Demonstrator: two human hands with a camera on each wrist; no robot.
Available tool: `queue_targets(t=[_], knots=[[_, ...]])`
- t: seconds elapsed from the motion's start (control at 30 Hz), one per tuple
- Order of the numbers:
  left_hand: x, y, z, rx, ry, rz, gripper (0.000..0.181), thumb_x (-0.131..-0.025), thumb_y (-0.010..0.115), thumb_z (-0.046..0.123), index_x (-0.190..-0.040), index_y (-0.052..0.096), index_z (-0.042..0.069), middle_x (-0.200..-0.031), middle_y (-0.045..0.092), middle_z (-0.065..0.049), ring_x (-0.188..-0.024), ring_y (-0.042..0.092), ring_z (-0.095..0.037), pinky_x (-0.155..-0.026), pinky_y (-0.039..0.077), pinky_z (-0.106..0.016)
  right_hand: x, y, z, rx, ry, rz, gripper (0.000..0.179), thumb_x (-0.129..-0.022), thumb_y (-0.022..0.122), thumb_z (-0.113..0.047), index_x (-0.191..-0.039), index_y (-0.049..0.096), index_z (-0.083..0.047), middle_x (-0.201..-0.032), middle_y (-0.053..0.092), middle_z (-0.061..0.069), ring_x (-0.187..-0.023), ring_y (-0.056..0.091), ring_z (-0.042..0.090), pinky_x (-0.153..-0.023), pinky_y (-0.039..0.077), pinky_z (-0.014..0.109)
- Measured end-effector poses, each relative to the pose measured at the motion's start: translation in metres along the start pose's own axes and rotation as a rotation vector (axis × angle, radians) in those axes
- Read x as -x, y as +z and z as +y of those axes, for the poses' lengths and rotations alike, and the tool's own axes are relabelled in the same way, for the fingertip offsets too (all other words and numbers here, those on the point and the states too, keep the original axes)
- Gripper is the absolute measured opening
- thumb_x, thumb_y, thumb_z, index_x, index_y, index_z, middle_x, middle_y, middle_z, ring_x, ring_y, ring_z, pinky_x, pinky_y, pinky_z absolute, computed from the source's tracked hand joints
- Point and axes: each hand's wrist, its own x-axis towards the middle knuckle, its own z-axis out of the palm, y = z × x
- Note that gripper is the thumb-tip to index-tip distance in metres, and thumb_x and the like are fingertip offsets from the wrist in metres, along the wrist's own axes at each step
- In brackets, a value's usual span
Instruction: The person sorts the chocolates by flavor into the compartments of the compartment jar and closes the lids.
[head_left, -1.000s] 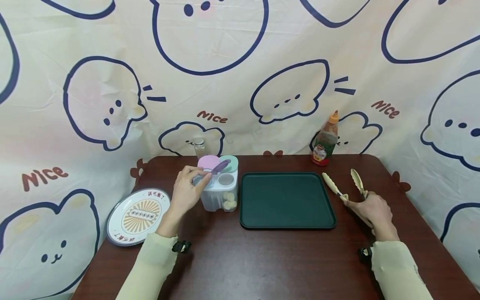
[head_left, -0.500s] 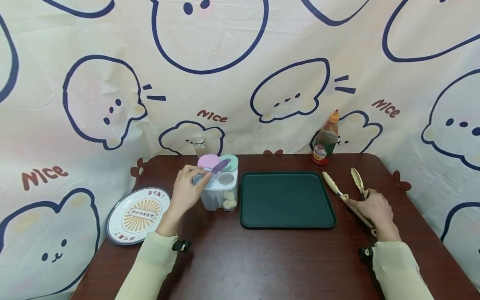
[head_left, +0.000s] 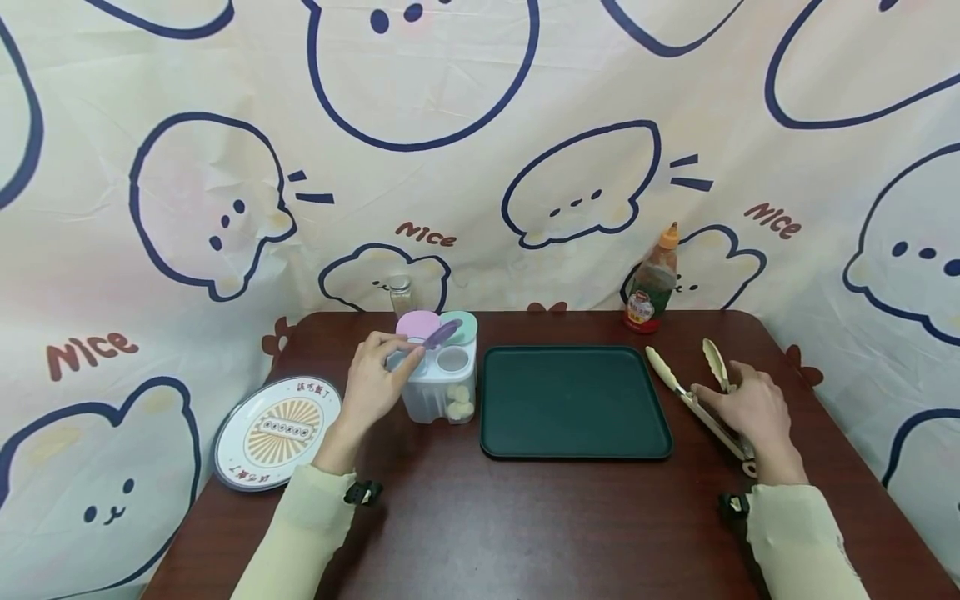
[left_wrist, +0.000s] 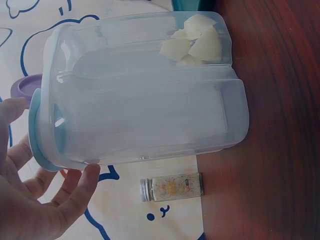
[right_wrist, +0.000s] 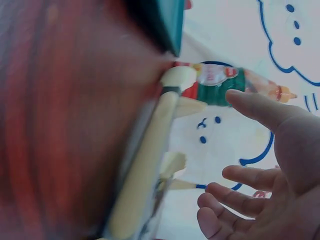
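Observation:
My left hand (head_left: 375, 383) pinches the edge of a purple lid (head_left: 444, 333), tilted up above a clear multi-compartment storage box (head_left: 427, 398). Its other fingers lie by the light blue lid (left_wrist: 42, 135) and the box's top edge. One round opening (head_left: 452, 359) is uncovered, with several pale yellowish chunks (left_wrist: 205, 45) in the compartment below. Pink (head_left: 417, 322) and green lids (head_left: 463, 323) cover the rear. On the right, cream-tipped tongs (head_left: 708, 417) lie spread on the table. My right hand (head_left: 753, 408) hovers just above them with fingers apart, holding nothing.
A dark green tray (head_left: 576, 402) lies between box and tongs. At the left table edge is a white patterned plate (head_left: 277, 432). Behind stand a small seasoning jar (head_left: 401, 293) and an orange-capped sauce bottle (head_left: 651, 287). A printed cloth (head_left: 480, 192) hangs beyond the table.
My right hand has lifted off the tongs and shifted slightly right, baring more of their handle end. The left hand, the purple lid and the box stay in place.

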Motion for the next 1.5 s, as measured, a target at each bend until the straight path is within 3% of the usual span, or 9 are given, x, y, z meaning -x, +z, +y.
queue_targets(t=[0.37, 0.53, 0.7, 0.87, 1.03, 1.1, 1.17, 1.33, 1.5], knots=[[0.0, 0.0, 0.0, -0.005, -0.003, 0.0, 0.045, -0.094, 0.064, 0.05, -0.111, 0.074, 0.01, -0.127, 0.059, -0.009, -0.116, 0.049, -0.027, -0.093, 0.041, -0.046, 0.001, -0.008, -0.025, -0.061, -0.102, 0.022, 0.083, -0.096, 0.055, -0.056, -0.148, 0.037, 0.006, -0.141, 0.046, 0.036, -0.117, 0.051, 0.052, -0.091, 0.044, 0.065], [0.0, 0.0, 0.001, -0.004, -0.004, -0.002, 0.045, -0.094, 0.064, 0.05, -0.111, 0.074, 0.01, -0.127, 0.059, -0.009, -0.116, 0.049, -0.028, -0.094, 0.041, -0.047, 0.001, -0.004, -0.035, -0.131, -0.162, 0.036, 0.073, -0.097, 0.057, -0.053, -0.144, 0.047, 0.002, -0.136, 0.056, 0.029, -0.111, 0.061, 0.043, -0.075, 0.053, 0.044], [0.0, 0.001, 0.001, -0.001, -0.002, 0.001, 0.044, -0.094, 0.064, 0.049, -0.11, 0.074, 0.009, -0.126, 0.059, -0.009, -0.115, 0.049, -0.027, -0.093, 0.041, -0.047, 0.002, -0.002, -0.045, -0.192, -0.197, 0.016, 0.068, -0.097, 0.058, -0.05, -0.144, 0.049, -0.002, -0.134, 0.06, 0.026, -0.108, 0.063, 0.039, -0.066, 0.048, 0.028], [0.001, 0.001, 0.001, -0.002, 0.007, 0.01, 0.044, -0.094, 0.064, 0.048, -0.11, 0.074, 0.009, -0.126, 0.059, -0.01, -0.115, 0.049, -0.028, -0.092, 0.042, -0.047, 0.005, 0.0, -0.057, -0.209, -0.233, -0.003, 0.066, -0.098, 0.056, -0.052, -0.144, 0.05, -0.005, -0.133, 0.061, 0.023, -0.11, 0.063, 0.038, -0.072, 0.051, 0.032], [0.001, 0.001, 0.0, -0.003, 0.001, 0.009, 0.044, -0.093, 0.064, 0.048, -0.11, 0.074, 0.009, -0.126, 0.059, -0.01, -0.116, 0.049, -0.028, -0.093, 0.042, -0.048, 0.007, 0.003, -0.071, -0.24, -0.242, -0.031, 0.069, -0.096, 0.053, -0.06, -0.144, 0.051, -0.011, -0.133, 0.062, 0.018, -0.113, 0.06, 0.034, -0.09, 0.045, 0.058], [0.001, 0.001, -0.001, -0.002, -0.003, 0.009, 0.043, -0.093, 0.065, 0.048, -0.11, 0.074, 0.009, -0.126, 0.059, -0.01, -0.116, 0.049, -0.028, -0.093, 0.042, -0.048, 0.007, 0.005, -0.076, -0.248, -0.255, -0.04, 0.068, -0.096, 0.054, -0.059, -0.145, 0.051, -0.012, -0.133, 0.063, 0.017, -0.112, 0.061, 0.035, -0.092, 0.043, 0.062], [0.001, 0.001, -0.001, -0.004, -0.003, 0.008, 0.043, -0.093, 0.065, 0.048, -0.11, 0.074, 0.009, -0.126, 0.06, -0.01, -0.116, 0.049, -0.028, -0.093, 0.042, -0.048, 0.006, 0.007, -0.08, -0.244, -0.286, -0.034, 0.064, -0.097, 0.055, -0.055, -0.144, 0.052, -0.011, -0.132, 0.064, 0.018, -0.11, 0.062, 0.035, -0.092, 0.045, 0.059], [0.0, 0.001, -0.001, -0.01, 0.0, 0.004, 0.044, -0.094, 0.064, 0.049, -0.11, 0.074, 0.01, -0.126, 0.059, -0.01, -0.115, 0.049, -0.028, -0.093, 0.043, -0.047, 0.006, 0.014, -0.095, -0.267, -0.342, -0.035, 0.058, -0.098, 0.059, -0.047, -0.142, 0.053, -0.01, -0.129, 0.066, 0.017, -0.107, 0.066, 0.035, -0.076, 0.054, 0.035], [0.0, 0.0, 0.0, -0.008, 0.006, 0.007, 0.043, -0.093, 0.065, 0.047, -0.11, 0.074, 0.009, -0.126, 0.06, -0.01, -0.115, 0.05, -0.028, -0.093, 0.042, -0.047, 0.009, 0.02, -0.112, -0.293, -0.366, -0.056, 0.056, -0.097, 0.061, -0.046, -0.141, 0.055, -0.012, -0.128, 0.067, 0.016, -0.104, 0.067, 0.033, -0.073, 0.054, 0.032]])
